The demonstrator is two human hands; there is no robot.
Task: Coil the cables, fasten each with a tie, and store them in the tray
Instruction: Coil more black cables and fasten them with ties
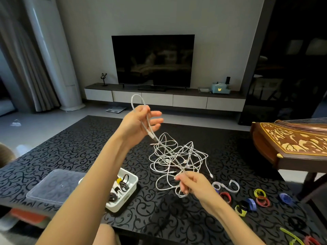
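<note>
Patterned table [70, 147] | white cable [167, 151] stretched between left hand [139, 124] and right hand [192, 183]

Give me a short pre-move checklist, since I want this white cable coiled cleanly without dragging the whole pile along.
1. Left hand grips the white cable with a loop above the fingers: ok.
2. Right hand pinches the same strand lower down: ok.
3. Strand free of the tangled pile of white cables: not ok, it runs through the heap.
4. Coloured ring-shaped ties within reach on the black patterned table: ok.
5. White plastic tray has spare room: cannot tell, the forearm hides part.
</note>
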